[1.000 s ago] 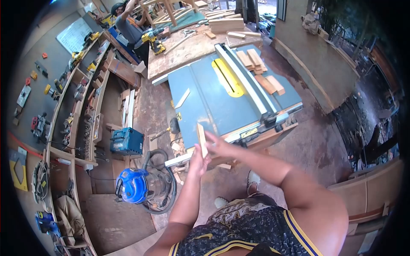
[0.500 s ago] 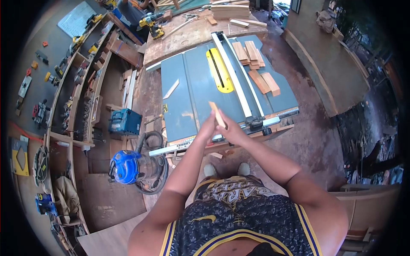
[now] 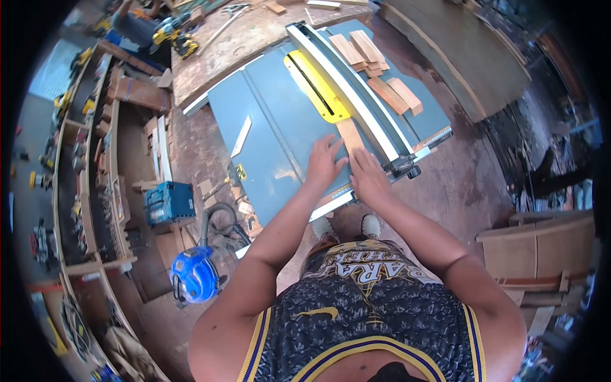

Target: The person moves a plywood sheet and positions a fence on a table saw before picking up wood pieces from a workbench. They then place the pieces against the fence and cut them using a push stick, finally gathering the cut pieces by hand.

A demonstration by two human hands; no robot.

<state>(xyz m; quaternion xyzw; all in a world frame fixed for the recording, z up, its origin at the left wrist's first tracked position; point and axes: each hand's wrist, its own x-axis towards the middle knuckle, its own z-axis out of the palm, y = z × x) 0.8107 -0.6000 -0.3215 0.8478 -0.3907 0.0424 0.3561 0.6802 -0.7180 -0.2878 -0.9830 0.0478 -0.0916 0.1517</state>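
A short flat wooden block [image 3: 349, 135] lies on the grey table saw top [image 3: 267, 167], just in front of the yellow blade insert [image 3: 310, 83]. My right hand [image 3: 369, 177] grips the block's near end, its fingers laid along the wood. To the left of the block, my left hand [image 3: 324, 163] is open on the saw top with its fingers spread, the tips close to the block's edge. Along the right side runs the long metal fence [image 3: 366, 105]; a small gap seems to separate it from the block.
Several cut wooden blocks [image 3: 366, 48] are piled right of the fence. A thin offcut [image 3: 241, 136] lies on the left of the saw top. A blue shop vacuum [image 3: 194, 274] and a teal toolbox [image 3: 169, 202] stand on the floor at left. Another person [image 3: 137, 28] is at the far left.
The block, held up between both hands before, now lies flat on the saw top nearer the fence. My left hand has let go and spread open; my right hand stays on the block. The view has shifted.
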